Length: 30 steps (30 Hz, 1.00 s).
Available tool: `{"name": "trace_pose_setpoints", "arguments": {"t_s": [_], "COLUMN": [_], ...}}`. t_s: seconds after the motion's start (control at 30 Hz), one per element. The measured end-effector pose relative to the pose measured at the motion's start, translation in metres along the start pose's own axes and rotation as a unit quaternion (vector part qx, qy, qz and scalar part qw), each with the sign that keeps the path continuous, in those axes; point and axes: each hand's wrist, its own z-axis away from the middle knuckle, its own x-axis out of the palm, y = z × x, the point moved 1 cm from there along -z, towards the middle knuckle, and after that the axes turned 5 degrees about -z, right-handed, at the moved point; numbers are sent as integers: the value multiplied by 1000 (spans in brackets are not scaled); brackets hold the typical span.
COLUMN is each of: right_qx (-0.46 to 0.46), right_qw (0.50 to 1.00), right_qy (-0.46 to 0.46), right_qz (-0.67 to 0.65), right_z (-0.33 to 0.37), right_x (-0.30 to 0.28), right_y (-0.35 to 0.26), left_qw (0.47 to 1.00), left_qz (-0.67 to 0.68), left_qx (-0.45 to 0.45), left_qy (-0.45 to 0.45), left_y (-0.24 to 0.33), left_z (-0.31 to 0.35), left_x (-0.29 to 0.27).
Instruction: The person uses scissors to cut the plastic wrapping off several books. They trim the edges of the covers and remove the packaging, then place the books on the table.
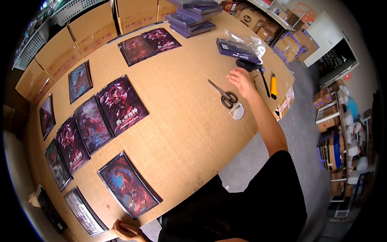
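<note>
My right hand [241, 82] is raised over the right side of the table, fingers loosely bent and apart, with nothing in it. Just left of and below it lie black-handled scissors [226, 97]. A clear round plastic piece [237, 111] touches their handles. Beyond the hand is a black object [246, 64] I cannot make out. My left hand [127, 231] is at the near table edge, fingers curled in with nothing visible in them. Beside it are a dark picture sleeve [130, 185] with red and blue artwork and a paler sleeve [85, 211].
More picture sleeves [122, 105] are spread over the left and far table. Dark flat boxes [191, 20] are stacked at the back. A box in clear wrap [238, 50] and a yellow cutter [273, 86] lie at right. Cardboard boxes [92, 28] line the far edge.
</note>
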Motion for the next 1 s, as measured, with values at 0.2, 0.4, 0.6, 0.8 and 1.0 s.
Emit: {"name": "trace_pose_setpoints", "arguments": {"t_s": [0.2,0.4,0.6,0.8,1.0], "right_qx": [82,72,38,57,34], "right_qw": [967,949,961,968,978], "right_qy": [90,169,140,98,177], "right_qz": [-224,-255,-237,-224,-108], "right_z": [-122,-148,-146,-161,-175], "right_x": [18,39,27,-17,-4], "right_y": [8,6,-16,-39,-28], "left_qw": [998,995,991,997,997], "left_qz": [-34,-65,-73,-51,-63], "left_qx": [47,68,94,50,29], "left_qy": [21,41,56,15,28], "left_y": [1,13,7,-8,-14], "left_z": [-2,-7,-5,1,6], "left_x": [1,2,3,3,1]}}
